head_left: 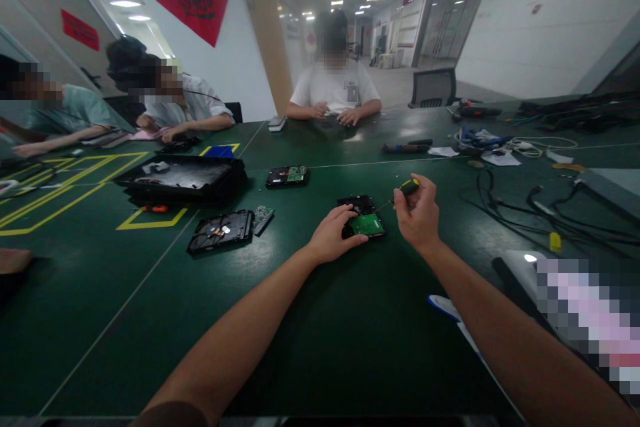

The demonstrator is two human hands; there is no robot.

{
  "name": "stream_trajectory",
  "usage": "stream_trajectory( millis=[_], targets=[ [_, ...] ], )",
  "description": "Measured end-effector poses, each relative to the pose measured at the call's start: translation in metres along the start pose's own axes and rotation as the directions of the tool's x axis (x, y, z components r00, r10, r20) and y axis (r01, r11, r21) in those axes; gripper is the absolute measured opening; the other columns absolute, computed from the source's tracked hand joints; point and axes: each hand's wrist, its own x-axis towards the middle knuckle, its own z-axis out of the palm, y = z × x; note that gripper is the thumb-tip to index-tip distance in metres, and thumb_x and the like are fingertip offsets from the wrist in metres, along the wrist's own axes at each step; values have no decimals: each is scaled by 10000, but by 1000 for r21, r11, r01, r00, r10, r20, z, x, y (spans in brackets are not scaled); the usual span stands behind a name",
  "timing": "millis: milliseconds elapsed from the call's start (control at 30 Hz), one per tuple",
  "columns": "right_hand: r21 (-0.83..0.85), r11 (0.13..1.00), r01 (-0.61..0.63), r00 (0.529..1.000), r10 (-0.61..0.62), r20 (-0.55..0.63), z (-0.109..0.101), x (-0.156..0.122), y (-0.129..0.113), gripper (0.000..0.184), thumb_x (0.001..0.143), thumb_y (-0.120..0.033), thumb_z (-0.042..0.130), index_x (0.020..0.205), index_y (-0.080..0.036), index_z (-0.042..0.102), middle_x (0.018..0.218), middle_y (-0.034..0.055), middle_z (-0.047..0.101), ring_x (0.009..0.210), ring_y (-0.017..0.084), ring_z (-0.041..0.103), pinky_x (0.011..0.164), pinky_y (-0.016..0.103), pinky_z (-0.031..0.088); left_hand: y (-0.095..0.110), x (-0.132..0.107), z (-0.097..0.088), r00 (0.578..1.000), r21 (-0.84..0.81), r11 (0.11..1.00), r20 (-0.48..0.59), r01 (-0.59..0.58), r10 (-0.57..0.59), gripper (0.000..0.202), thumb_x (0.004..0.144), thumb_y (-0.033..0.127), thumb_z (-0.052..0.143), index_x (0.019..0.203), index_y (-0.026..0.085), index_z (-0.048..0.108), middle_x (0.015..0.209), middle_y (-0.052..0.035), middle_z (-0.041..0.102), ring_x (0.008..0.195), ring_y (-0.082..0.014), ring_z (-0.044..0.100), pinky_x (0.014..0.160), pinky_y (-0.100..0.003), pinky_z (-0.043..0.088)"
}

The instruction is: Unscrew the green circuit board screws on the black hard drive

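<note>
A hard drive (369, 225) lies on the green table in front of me, its green circuit board facing up. My left hand (333, 235) grips its left side, thumb along the near edge and fingers over the far part. Pinched in my right hand (419, 217) is a screwdriver (409, 187) with a yellow and black handle. Its thin shaft slants down to the left towards the board. Whether the tip touches a screw is too small to tell.
To the left lie another hard drive (220, 232), a loose circuit board (263, 219) and a stack of black trays (183, 177). A third drive (287, 176) sits farther back. Black cables (537, 213) spread at right. A person (335, 90) sits opposite; others sit at left.
</note>
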Motion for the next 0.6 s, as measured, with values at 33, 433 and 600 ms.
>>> stream_trajectory(
  millis=[33,433,600],
  targets=[
    [1,1000,2,1000,-2,-1,0,0,0,564,935,-427,623,1414,-211,416,1040,102,682,743,232,702,681,416,622,0,0,0,1000,4,1000,-4,-3,3,628,833,573,722,1341,227,595,1516,-133,499,1437,-305,434,1203,-515,363],
    [13,1000,3,997,-4,74,5,-3,-9,657,960,-417,602,1534,-223,349,1037,92,727,794,238,728,756,424,618,-2,0,4,1000,20,1000,-17,-8,8,636,841,570,713,1357,216,601,1516,-131,505,1430,-295,448,1212,-495,358],
    [-6,999,46,996,-46,83,5,-2,-10,632,953,-427,613,1515,-249,382,1053,82,721,744,225,707,743,429,615,-4,0,5,999,25,999,-25,-26,26,643,840,553,724,1363,202,597,1516,-137,504,1437,-287,439,1217,-480,354]
  ],
)
